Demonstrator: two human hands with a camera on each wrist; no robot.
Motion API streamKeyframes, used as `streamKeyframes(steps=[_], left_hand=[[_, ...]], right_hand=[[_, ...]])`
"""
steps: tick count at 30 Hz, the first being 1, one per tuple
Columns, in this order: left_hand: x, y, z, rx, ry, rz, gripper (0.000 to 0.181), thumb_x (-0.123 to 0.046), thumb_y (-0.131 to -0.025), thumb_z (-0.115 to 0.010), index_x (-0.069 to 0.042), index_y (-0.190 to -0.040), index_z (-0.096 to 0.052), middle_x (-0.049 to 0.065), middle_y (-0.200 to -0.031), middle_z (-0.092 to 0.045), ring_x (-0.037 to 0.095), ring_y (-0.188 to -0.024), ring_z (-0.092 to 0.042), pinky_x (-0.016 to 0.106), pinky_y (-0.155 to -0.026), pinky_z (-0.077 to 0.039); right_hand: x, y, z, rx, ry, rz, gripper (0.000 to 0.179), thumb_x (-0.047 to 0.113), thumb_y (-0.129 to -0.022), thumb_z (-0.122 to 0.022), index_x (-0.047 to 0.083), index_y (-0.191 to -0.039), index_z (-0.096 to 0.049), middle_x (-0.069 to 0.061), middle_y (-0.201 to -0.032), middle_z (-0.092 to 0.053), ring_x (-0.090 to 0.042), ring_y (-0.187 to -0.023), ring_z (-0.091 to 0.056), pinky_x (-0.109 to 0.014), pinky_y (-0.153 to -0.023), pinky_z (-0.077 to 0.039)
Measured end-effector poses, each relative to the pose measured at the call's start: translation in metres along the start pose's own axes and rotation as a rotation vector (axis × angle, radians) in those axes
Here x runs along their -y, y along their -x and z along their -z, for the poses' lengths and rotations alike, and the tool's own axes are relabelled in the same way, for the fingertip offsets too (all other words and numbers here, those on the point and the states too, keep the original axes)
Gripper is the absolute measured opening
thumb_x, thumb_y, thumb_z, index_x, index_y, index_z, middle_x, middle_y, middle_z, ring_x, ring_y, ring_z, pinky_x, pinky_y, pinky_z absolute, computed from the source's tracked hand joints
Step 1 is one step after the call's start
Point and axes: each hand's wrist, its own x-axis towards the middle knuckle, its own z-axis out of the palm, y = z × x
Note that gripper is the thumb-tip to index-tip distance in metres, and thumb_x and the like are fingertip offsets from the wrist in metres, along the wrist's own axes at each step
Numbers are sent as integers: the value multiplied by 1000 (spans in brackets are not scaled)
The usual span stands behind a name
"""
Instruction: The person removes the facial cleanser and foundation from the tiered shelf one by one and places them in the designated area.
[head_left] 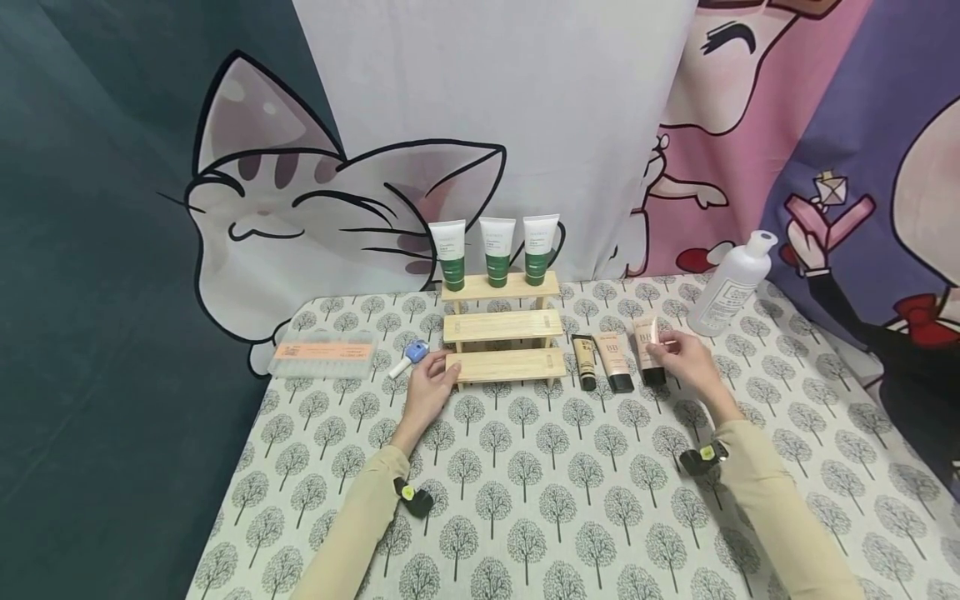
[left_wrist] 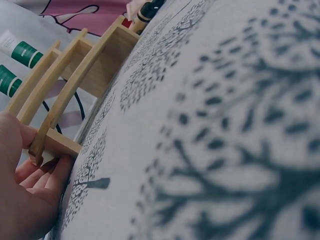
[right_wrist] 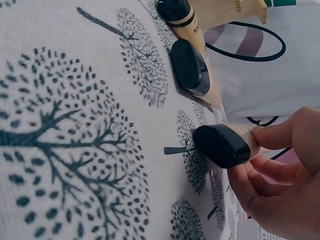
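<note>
A three-step wooden display stand (head_left: 504,366) stands on the cloth-covered table, with three white-and-green squeeze tubes (head_left: 497,250) upright along its top step. My left hand (head_left: 427,390) grips the left end of the lowest step, thumb over the board and fingers beneath it, as the left wrist view shows. To the right, my right hand (head_left: 693,367) pinches a pink BB cream tube (right_wrist: 222,145) between thumb and fingers, its black cap toward me. Beside it lie another pink BB cream tube (head_left: 614,360) and a gold tube with a black cap (head_left: 585,360).
A clear flat case with an orange label (head_left: 322,354) lies at the left of the table. Between it and the stand is a small blue-and-white item (head_left: 411,357), just past my left fingers. A white bottle (head_left: 729,287) leans at the back right, near the printed curtain (head_left: 510,83).
</note>
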Motion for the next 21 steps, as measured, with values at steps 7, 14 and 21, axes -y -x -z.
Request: streamKeyframes(steps=[7,14,21], left_hand=[[0,0,1,-3,-8,-6,40,-14,-95,-69,-4,-133,-59,25,-131,-65,39,-120,-66,40,-102,-58],[0,1,1,0,-7,-6,41,-13,-96,-68,-3,-134,-58,27,-131,-64,41,-120,-66,40,-100,-59],[0,1,1,-9,-5,-7,41,-13,-95,-69,-4,-133,-59,26,-130,-65,40,-120,-66,39,-100,-59]], right_hand=[[-5,-2,-3,29,16,-12,54,33,-102,-59,-13,-130,-54,-39,-121,-63,-42,-101,-67,-47,-85,-61],[-5,-1,-2,55,40,-38,60,36,-101,-61,-14,-133,-53,-40,-125,-61,-38,-93,-72,-48,-86,-62],[-4,0,1,44,57,-48,58,36,-99,-64,-13,-130,-56,-37,-120,-65,-28,-85,-73,-35,-77,-60]])
